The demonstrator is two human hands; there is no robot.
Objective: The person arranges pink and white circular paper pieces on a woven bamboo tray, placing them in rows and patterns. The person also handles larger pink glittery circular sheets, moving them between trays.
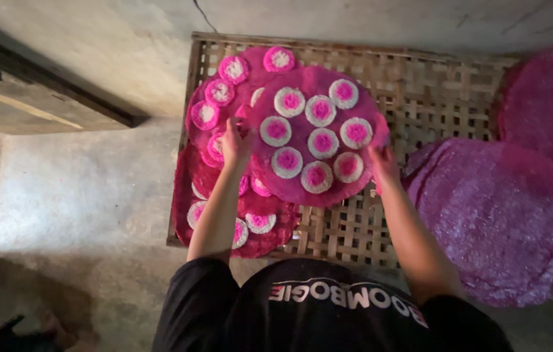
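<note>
In the head view both bare arms reach up the frame, the left hand (236, 145) and right hand (381, 160) gripping opposite edges of a round pink disc (302, 186) dotted with white-rimmed pink circles, held at centre frame over a woven bamboo tray (433, 104). More dotted discs (224, 91) lie overlapped under its left side. Plain pink sheets (491, 208) are stacked at the right of the frame, and bare concrete floor (81, 189) fills the left.

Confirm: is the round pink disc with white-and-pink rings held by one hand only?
No, left hand and right hand grip opposite edges of the round pink disc.
</note>
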